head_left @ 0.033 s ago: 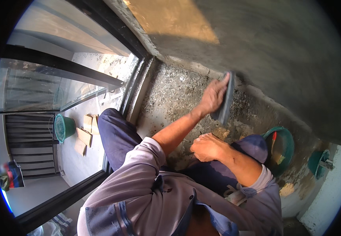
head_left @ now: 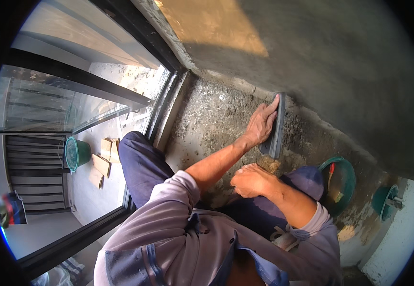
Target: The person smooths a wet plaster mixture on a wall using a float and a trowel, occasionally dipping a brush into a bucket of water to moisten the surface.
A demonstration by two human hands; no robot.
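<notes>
My left hand (head_left: 260, 125) is closed round a dark grey plastering float (head_left: 277, 128), gripping it from behind with the thumb side up. The float stands on edge near the foot of a grey plastered wall (head_left: 321, 62); whether its face touches the wall, I cannot tell. My right hand (head_left: 252, 180) is closed in a loose fist beside my right knee, its palm side hidden, and no tool sticks out of it. Rough, gritty mortar (head_left: 216, 105) covers the floor between my legs and the wall.
A green bucket (head_left: 347, 190) with a red-handled tool stands right of my right knee; a smaller green container (head_left: 382, 202) is farther right. Left is a dark-framed glass door (head_left: 154, 114). Beyond it are another green bucket (head_left: 77, 155) and cardboard pieces (head_left: 101, 166).
My left hand and the float have shifted slightly back toward me, and the float is less blurred. My right hand has stayed almost in place.
</notes>
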